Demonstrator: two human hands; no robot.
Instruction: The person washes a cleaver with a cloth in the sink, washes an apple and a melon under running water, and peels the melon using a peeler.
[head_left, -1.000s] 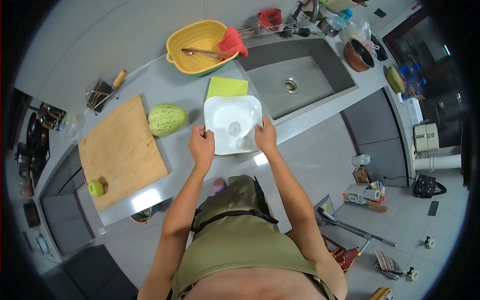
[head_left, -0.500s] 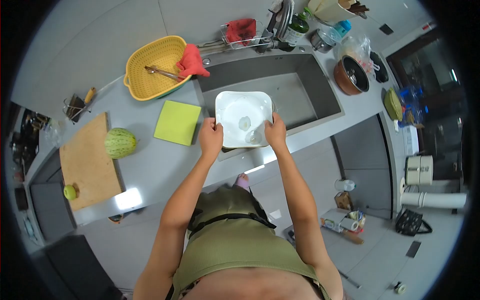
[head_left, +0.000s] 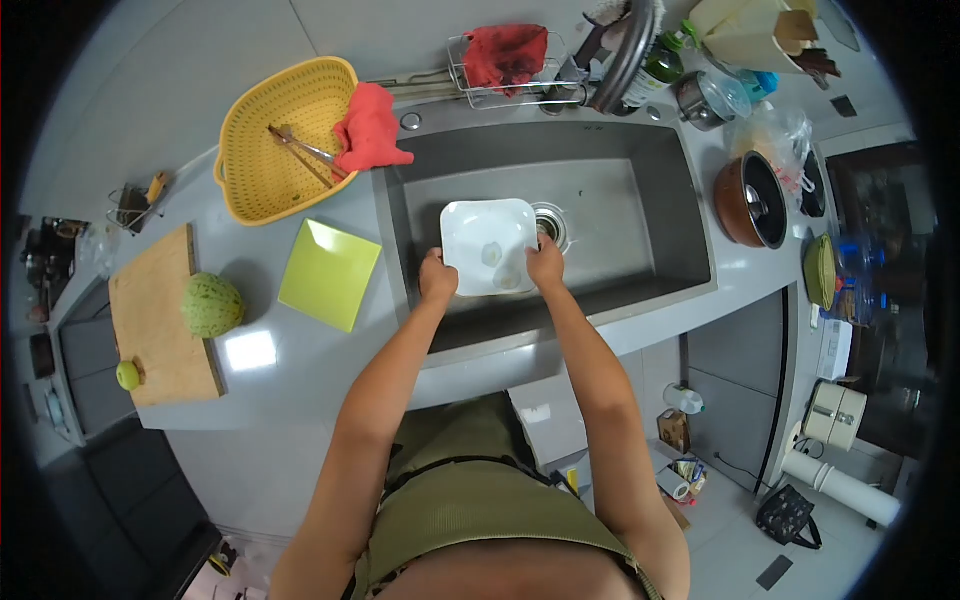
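Between both hands is a square white plate [head_left: 488,225] with raised edges, held over the left part of the grey sink [head_left: 610,210]. My left hand [head_left: 438,277] grips its left side, fingers wrapped beneath and thumb at the rim. On the opposite side my right hand [head_left: 546,264] is closed on the plate the same way. A small translucent patch and a round clear spot show on the plate's surface; I cannot tell what they are. The sink's drain [head_left: 551,225] is partly hidden behind the plate and right hand.
Left of the sink lie a green square board [head_left: 330,275], a yellow basket [head_left: 250,150] with a red cloth [head_left: 372,130], a striped melon [head_left: 212,305] and a wooden cutting board [head_left: 160,290]. The faucet [head_left: 630,55] rises behind; a brown pot [head_left: 738,200] stands right.
The plate, held in both hands, has moved from the sink's front left edge to over the basin. My view has shifted, and my body stands closer to the counter.
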